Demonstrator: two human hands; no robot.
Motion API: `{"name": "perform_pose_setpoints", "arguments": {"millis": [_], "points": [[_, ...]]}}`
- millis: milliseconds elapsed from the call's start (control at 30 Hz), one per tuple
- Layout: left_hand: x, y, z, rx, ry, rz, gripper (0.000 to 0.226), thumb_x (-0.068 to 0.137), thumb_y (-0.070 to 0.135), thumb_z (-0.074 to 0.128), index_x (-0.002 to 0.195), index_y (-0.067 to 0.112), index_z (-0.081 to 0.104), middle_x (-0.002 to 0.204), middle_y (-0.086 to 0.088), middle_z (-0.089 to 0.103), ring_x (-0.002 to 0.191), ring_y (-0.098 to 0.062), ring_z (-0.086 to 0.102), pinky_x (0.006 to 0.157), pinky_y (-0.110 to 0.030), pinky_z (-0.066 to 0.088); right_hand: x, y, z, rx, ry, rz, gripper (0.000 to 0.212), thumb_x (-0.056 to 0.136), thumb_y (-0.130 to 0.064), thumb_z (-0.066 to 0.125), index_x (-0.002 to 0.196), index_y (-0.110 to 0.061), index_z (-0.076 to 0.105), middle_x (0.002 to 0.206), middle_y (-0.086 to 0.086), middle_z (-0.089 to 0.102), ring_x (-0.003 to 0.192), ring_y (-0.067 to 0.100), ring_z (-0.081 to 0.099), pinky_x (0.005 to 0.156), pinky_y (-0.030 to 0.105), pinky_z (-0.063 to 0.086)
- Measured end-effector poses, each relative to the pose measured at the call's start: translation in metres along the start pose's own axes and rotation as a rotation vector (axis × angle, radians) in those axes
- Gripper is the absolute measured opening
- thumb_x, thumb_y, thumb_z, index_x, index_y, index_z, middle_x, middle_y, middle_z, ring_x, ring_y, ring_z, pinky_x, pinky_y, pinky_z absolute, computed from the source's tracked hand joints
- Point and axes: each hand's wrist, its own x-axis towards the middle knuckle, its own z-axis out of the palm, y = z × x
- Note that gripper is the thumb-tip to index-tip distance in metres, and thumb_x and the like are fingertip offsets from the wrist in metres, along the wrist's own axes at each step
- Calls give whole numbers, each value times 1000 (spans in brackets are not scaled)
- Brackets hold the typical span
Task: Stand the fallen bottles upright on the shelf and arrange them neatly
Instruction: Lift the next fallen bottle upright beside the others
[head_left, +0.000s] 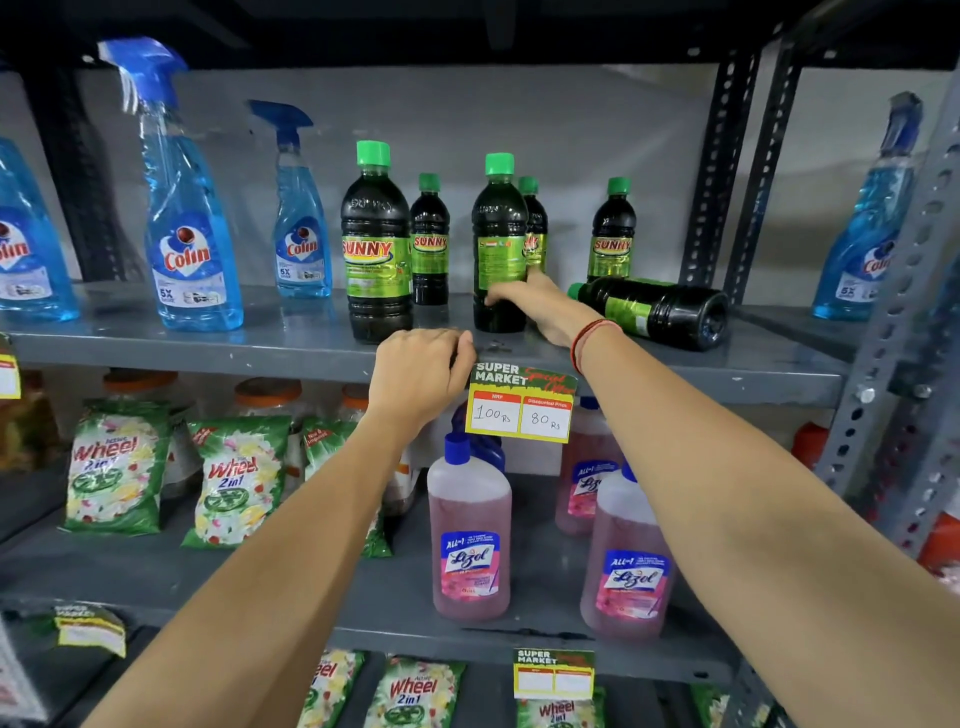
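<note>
Sunny bottles (376, 244) of dark liquid, green-capped, stand on the grey shelf (208, 345); one bottle (652, 309) lies toppled at right. My right hand (540, 304) wraps an upright bottle (498, 244), while my left hand (418, 371), fingers curled and empty, rests beside a "Super Market" tag (522, 402) reading 100 Rs, 80 Rs.

Glossy plastic bottles (500, 244); painted metal shelf (208, 345)

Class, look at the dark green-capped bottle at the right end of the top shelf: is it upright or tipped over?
Tipped over. The bottle lies on its side on the shelf, cap pointing left, base facing right.
</note>
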Motion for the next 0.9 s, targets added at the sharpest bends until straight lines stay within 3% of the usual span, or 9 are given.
{"name": "perform_pose_setpoints", "arguments": {"millis": [67,167,233,267,367,533,700,800,900], "points": [[0,0,0,-2,8,4,47,91,27,32,62,9,64,56,-5,66,50,-27,60,49,-25,30,-1,0,-2,-44,60,-33,65,67,-26,85,121,-12,52,121,8,63,116,24,57,102,37,45],[0,0,0,-9,4,7,47,92,27,32,63,9,64,57,-4,66,50,-26,60,49,-26,32,-3,-2,5,-187,180,-81,99,49,-53,89,130,-15,46,129,5,60,121,23,52,106,40,42],[0,-1,0,-9,0,4,47,92,27,32,63,9,65,57,-4,66,50,-25,60,49,-26,33,0,0,10,-125,160,-45,119,36,-67,85,135,-18,42,134,7,56,126,25,49,109,44,40],[0,-1,1,-10,-2,2,48,92,28,32,64,9,65,57,-4,67,50,-24,60,49,-26,33,2,0,9,-56,124,-25,114,39,-64,86,133,-17,44,130,7,58,124,26,52,108,45,41],[-1,-1,1,-13,-3,4,48,92,28,32,64,9,66,59,-4,68,51,-23,60,50,-25,33,0,-1,-2,7,79,-21,54,66,-26,84,112,-15,57,112,6,66,114,26,60,103,41,47],[0,-1,0,-21,-12,6,48,92,29,32,68,9,68,62,-4,70,53,-22,62,52,-24,34,3,2,6,-198,292,-103,89,53,-50,89,124,-13,50,121,4,63,111,22,59,96,35,49],[-1,0,-1,-36,-27,-1,49,92,30,31,69,9,68,63,-5,70,54,-23,62,52,-26,39,2,1,3,-64,205,-66,91,52,-51,87,128,-16,50,123,3,64,114,22,59,102,37,47],[-1,0,-2,-23,-26,-4,49,92,29,31,67,8,68,62,-5,70,53,-25,62,50,-26,39,2,6,-2,-16,182,-57,76,57,-43,85,123,-18,54,120,4,66,110,24,61,102,42,48],[-1,0,-1,-26,-23,-2,50,92,28,30,66,8,67,61,-6,69,53,-25,62,49,-26,39,-8,2,-5,0,173,-78,76,52,-45,85,119,-20,58,117,3,68,108,22,62,100,42,49]]}}
